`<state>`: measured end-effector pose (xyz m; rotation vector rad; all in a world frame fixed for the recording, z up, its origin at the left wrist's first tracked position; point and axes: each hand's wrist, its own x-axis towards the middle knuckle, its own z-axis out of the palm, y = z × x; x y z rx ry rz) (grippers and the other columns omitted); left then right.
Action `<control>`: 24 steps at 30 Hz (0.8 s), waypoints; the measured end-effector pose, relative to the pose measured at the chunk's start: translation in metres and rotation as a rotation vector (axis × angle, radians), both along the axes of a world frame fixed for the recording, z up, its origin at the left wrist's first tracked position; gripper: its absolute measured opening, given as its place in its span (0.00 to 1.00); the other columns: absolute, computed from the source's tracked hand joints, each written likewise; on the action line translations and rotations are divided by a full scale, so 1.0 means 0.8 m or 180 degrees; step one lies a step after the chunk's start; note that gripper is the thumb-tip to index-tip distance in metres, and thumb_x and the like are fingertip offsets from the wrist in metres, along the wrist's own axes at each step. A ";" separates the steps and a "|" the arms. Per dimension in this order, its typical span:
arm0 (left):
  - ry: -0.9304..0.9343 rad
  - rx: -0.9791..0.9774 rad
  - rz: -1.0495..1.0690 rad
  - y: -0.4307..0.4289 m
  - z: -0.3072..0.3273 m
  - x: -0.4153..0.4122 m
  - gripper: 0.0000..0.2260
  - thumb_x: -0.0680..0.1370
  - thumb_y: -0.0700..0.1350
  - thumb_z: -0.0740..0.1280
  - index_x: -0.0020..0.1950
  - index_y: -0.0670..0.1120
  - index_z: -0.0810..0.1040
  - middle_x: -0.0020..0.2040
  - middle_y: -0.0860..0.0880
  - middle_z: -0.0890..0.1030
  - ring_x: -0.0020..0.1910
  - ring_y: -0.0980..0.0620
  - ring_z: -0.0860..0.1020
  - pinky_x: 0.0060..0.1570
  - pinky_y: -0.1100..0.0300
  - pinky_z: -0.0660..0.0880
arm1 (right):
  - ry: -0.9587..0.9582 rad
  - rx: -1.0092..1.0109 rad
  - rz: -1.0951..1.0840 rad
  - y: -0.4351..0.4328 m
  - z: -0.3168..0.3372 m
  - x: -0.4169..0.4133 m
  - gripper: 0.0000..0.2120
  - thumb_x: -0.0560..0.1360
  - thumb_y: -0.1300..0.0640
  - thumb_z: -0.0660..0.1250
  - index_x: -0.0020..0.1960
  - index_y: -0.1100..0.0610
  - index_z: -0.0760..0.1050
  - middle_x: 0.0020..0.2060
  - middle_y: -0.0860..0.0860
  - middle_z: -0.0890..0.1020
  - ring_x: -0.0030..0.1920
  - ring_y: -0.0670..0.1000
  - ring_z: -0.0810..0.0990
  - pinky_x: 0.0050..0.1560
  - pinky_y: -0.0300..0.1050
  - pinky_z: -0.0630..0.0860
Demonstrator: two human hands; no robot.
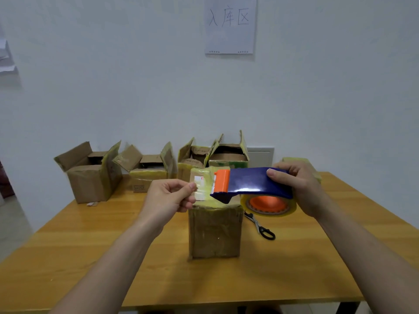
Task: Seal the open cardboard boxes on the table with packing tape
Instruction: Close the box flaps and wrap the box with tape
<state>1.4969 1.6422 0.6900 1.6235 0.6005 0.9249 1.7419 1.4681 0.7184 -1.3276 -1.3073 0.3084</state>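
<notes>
**Tape drawn out above the near box**

- Left hand point(169, 196): thumb and forefinger pinch the free end of the clear yellowish packing tape point(203, 189); the other fingers are curled underneath.
- The strip runs a short way from that pinch to the mouth of the blue plastic tape dispenser point(249, 181), at its orange blade guard point(221, 181).
- Right hand point(297, 189): fingers wrapped over the rear of the dispenser, thumb on the near side, grasping it.
- The yellowish tape roll point(269, 206), on an orange core, hangs under the dispenser just beside the right palm.

Both hands are held over the tall brown cardboard box point(215, 234), which stands upright mid-way across the light wooden table point(90, 257). Its top is shut and covered in glossy yellowish tape. A white-and-red label shows there behind the strip. Cannot tell whether the dispenser's nose touches the box top.

Black-handled scissors point(263, 227) lie flat on the table just right of that box.

Along the far edge, by the white wall, four brown cardboard boxes have their flaps standing up:
- far-left open box point(90, 177)
- second open box point(147, 172)
- third open box point(190, 159)
- fourth open box point(229, 158)

Another tape-covered box point(299, 160) is mostly hidden behind the right hand.

A white paper sheet point(230, 26) with handwritten characters hangs on the wall above.
</notes>
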 end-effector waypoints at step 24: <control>0.0561 0.0575 0.0248 0.004 -0.046 -0.003 0.05 0.79 0.47 0.73 0.51 0.48 0.87 0.37 0.47 0.87 0.34 0.47 0.85 0.34 0.57 0.80 | -0.0861 -0.0337 0.0035 -0.007 0.007 0.010 0.18 0.73 0.46 0.69 0.47 0.61 0.82 0.37 0.49 0.86 0.39 0.48 0.85 0.36 0.35 0.78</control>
